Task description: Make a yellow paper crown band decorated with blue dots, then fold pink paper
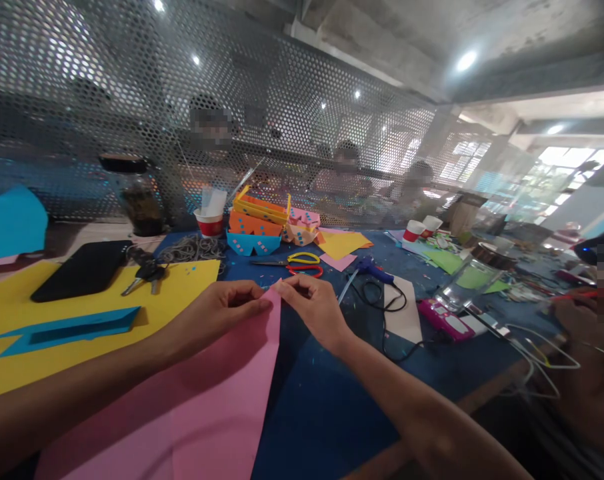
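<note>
A large sheet of pink paper (222,400) lies in front of me, its far corner pinched between my hands. My left hand (232,310) grips the paper near that corner, thumb and fingers pressed together. My right hand (315,307) pinches the tip of the same corner from the right side. A crease line runs down the sheet. Just beyond my hands lie scissors (305,267) with one yellow and one red handle. To the left, a folded blue paper strip (77,328) rests on yellow paper (182,287).
A black phone (82,270) and keys (147,273) lie left. Folded paper boxes (257,223) are stacked behind, beside a paper cup (210,221) and grey yarn (192,249). Rightward are a blue glue gun (375,270) with its cord, a glass jar (475,277) and another person's arm (582,333).
</note>
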Tool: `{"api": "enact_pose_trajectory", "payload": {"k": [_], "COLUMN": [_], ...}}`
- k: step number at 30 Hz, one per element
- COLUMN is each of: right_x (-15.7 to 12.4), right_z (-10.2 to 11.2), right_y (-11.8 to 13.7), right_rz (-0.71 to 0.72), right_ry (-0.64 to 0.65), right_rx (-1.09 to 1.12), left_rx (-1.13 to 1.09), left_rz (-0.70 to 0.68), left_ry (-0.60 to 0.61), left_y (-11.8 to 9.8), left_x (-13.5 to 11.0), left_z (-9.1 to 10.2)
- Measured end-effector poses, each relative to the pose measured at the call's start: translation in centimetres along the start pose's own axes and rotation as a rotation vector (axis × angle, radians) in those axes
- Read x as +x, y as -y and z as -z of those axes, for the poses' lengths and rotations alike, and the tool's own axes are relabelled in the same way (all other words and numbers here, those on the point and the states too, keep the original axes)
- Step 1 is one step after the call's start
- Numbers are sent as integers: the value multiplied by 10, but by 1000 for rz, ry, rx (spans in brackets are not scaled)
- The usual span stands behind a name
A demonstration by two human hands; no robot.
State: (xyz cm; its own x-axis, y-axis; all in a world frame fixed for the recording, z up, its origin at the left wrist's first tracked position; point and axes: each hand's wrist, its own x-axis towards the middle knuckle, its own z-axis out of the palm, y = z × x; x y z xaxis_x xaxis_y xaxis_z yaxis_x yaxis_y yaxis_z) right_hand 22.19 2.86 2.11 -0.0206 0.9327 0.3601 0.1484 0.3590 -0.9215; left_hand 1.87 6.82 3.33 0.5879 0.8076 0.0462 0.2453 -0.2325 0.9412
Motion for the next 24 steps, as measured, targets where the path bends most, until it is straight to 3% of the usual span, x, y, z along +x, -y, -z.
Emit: {"api": "enact_pose_trajectory", "payload": {"k": [16,24], "right_x": [-3,-2], "right_z": [3,1], "right_y": [16,13], "right_rz": [-60,-71], "right_ry": [3,5], "right_rx": [55,84], "left_rx": [105,54], "left_rz": [-69,-80], "left_ry": [39,12], "left_y": [-7,-4], "left_x": [-4,-3], "left_z": [-4,-3]}}
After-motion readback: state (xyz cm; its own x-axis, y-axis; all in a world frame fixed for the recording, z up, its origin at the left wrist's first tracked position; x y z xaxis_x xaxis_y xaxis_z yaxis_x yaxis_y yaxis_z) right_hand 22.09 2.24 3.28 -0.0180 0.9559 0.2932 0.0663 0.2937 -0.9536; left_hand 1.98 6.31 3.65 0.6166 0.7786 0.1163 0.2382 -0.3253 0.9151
